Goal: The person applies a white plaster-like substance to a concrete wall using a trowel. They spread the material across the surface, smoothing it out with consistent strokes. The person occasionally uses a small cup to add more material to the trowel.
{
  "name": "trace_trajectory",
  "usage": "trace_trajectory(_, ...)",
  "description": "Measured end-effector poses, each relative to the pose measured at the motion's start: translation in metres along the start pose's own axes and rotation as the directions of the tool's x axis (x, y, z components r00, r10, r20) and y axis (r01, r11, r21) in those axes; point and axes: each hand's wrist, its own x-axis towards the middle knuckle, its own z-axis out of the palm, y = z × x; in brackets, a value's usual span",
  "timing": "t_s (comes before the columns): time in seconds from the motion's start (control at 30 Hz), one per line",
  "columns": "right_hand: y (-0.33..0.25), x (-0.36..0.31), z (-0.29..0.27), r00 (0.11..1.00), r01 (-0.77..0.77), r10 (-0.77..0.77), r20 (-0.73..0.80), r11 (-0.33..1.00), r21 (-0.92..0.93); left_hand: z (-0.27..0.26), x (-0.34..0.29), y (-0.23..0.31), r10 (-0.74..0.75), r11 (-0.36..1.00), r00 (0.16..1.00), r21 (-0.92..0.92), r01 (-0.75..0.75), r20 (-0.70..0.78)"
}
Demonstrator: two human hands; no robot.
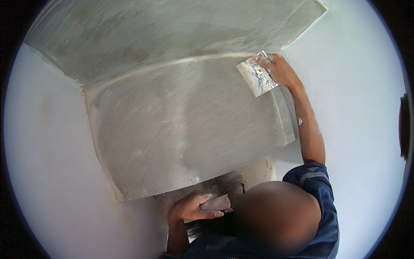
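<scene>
My right hand (279, 70) is stretched up at the upper right, its fingers closed on a flat rectangular metal putty blade (258, 77) smeared with pale, flaky plaster. The blade lies against or just off the grey plastered surface (185, 121), close to its upper right corner; I cannot tell which. Low in the picture, my left hand (189, 206) is wrapped round a short, thick greyish cylinder (217, 203) with a pale end. Whether that cylinder is part of a larger tool is hidden.
A second grey surface (172, 30) meets the first along a pale curved seam. Whitish walls (47, 142) (358, 95) close in on the left and right. Below the grey surface's lower edge is a stained brownish area (254, 172). A dark object (404, 125) shows at the right rim.
</scene>
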Motion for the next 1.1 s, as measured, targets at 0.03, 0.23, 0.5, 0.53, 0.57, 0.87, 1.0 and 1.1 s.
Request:
trace_trajectory(0.03,-0.009,0.000,0.007,0.999,0.022,-0.024,0.030,0.998,0.061,0.000,-0.001,0.000,-0.001,1.000,1.000,-0.007,0.001,0.002)
trace_trajectory(0.23,-0.070,-0.025,0.082,0.776,0.569,-0.618,-0.129,0.773,-0.281,-0.001,0.001,-0.006,-0.089,0.992,0.993,0.102,0.081,0.082)
trace_trajectory(0.5,-0.189,-0.138,0.089,0.375,0.733,-0.591,0.714,0.661,0.161,0.011,-0.002,-0.010,-0.151,0.980,0.989,0.130,0.150,-0.001)
trace_trajectory(0.53,-0.181,-0.141,0.104,0.461,0.807,-0.681,0.569,0.588,0.050,0.020,0.004,-0.041,-0.112,0.985,0.993,0.126,0.116,-0.043)
trace_trajectory(0.57,-0.173,-0.140,0.108,0.506,0.844,-0.761,0.406,0.533,-0.054,0.024,0.006,-0.053,-0.097,0.989,0.994,0.108,0.101,-0.040)
trace_trajectory(0.87,-0.173,-0.008,0.052,0.789,0.583,-0.526,0.316,0.804,-0.119,0.030,0.021,-0.020,-0.310,0.950,0.938,0.069,0.303,0.154)
trace_trajectory(1.0,-0.188,-0.022,0.077,0.688,0.698,-0.611,0.393,0.704,-0.127,0.032,0.025,-0.022,-0.349,0.933,0.928,0.141,0.331,0.132)
trace_trajectory(1.1,-0.196,-0.067,0.124,0.485,0.869,-0.785,0.386,0.483,-0.110,0.032,0.024,-0.022,-0.431,0.902,0.894,0.042,0.429,0.123)
